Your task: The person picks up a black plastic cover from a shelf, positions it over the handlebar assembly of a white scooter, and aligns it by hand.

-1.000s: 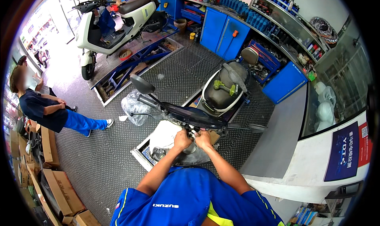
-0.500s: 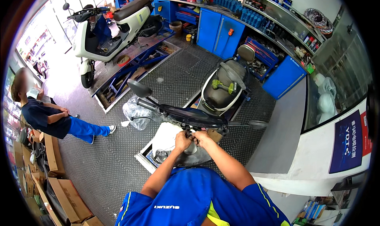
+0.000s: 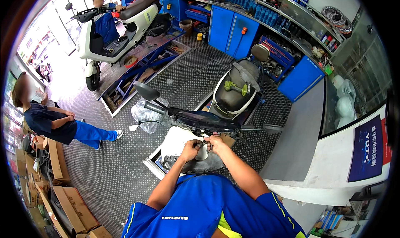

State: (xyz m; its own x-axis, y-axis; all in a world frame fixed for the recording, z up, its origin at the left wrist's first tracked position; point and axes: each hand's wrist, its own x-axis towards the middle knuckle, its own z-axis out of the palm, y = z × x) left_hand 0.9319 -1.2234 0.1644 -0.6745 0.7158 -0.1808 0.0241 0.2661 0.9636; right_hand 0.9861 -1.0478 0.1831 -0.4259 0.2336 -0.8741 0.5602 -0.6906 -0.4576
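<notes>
Both my hands work at the front of a scooter with a dark handlebar cover. My left hand has its fingers curled together. Beside it my right hand is closed in a pinch, a small gap between the two. Whatever they grip, perhaps thin wiring, is too small to make out. Below the handlebar sits the scooter's white front panel, next to my left hand. A dark, glossy front part lies under my wrists. On the scooter's seat rests a yellow-green cordless power tool.
A person in a dark shirt stands at left. Another person is behind a white scooter on a lift. Cardboard boxes line the lower left. Blue cabinets stand at the back; a grey-topped counter is at right.
My hands have drawn slightly apart, with the left a little lower and the right shifted right. The person behind the white scooter has come up into clearer view.
</notes>
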